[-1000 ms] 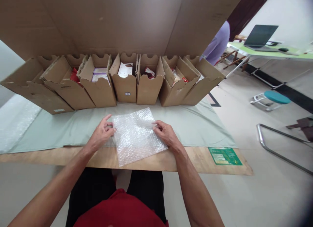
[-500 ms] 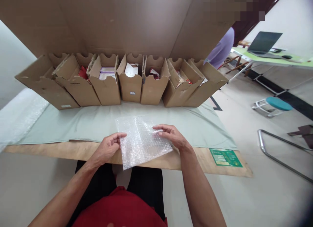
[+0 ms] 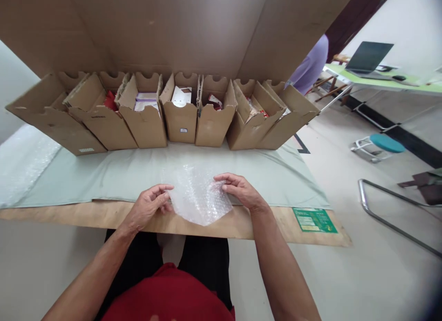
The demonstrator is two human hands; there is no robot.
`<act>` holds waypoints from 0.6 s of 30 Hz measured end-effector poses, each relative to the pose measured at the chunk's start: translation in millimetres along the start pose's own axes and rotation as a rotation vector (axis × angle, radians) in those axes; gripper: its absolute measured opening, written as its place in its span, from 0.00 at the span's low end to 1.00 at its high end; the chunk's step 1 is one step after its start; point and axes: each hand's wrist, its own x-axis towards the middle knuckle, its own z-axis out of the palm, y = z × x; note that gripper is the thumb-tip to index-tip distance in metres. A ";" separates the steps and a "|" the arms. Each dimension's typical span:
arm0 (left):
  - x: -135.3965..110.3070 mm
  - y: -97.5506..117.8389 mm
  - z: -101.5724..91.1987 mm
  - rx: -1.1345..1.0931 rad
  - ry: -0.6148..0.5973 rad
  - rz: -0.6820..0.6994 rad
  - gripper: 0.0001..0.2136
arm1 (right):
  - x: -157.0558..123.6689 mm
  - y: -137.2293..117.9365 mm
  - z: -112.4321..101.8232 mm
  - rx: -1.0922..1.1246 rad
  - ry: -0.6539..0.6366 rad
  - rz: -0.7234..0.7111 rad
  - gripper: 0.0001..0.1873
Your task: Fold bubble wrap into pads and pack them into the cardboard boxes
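Observation:
A clear sheet of bubble wrap [image 3: 200, 199] lies between my hands at the near edge of the cloth-covered table [image 3: 138, 176]. Its front corners are bent down or folded under. My left hand [image 3: 150, 204] pinches the sheet's left edge between thumb and fingers. At the right edge my right hand [image 3: 240, 190] grips the wrap, thumb on the near side and some fingers seen through the plastic. The lower part of the sheet hangs over the bare wooden edge.
Several open cardboard boxes [image 3: 182, 123] stand in a row behind, against a tall cardboard panel [image 3: 165, 35]. A bubble wrap roll [image 3: 26, 169] lies at left. A green card [image 3: 314, 219] sits at the right edge. Beyond are a stool [image 3: 386, 142], a laptop [image 3: 369, 58] and a person in purple [image 3: 309, 67].
The sheet's near edge has drawn up and folded, so the wrap looks smaller and bent. Both hands stay at its sides. The whole view has shifted slightly.

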 end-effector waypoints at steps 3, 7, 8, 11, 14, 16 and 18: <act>0.4 1.5 1.1 -0.024 -0.009 -0.004 0.20 | -0.3 -0.7 1.1 0.004 0.007 0.017 0.15; 2.1 -3.2 -3.7 -0.105 0.083 0.009 0.16 | -1.4 -2.6 2.1 0.028 0.041 0.020 0.16; 2.6 -5.3 -6.0 -0.126 0.096 0.011 0.15 | -1.4 -2.6 2.6 0.041 0.042 0.032 0.15; 3.1 -12.0 -12.6 -0.190 0.102 0.011 0.14 | -0.7 -1.8 4.7 0.085 0.013 0.067 0.15; 2.5 -15.8 -15.5 -0.248 0.109 0.007 0.15 | 0.8 -1.3 6.9 0.064 0.002 0.068 0.18; 1.8 -15.6 -15.1 -0.251 0.117 0.003 0.16 | 2.1 -1.8 8.2 0.024 0.026 0.071 0.18; 0.8 -13.4 -13.7 -0.234 0.123 -0.003 0.16 | 3.4 -2.8 9.6 -0.024 0.063 0.069 0.17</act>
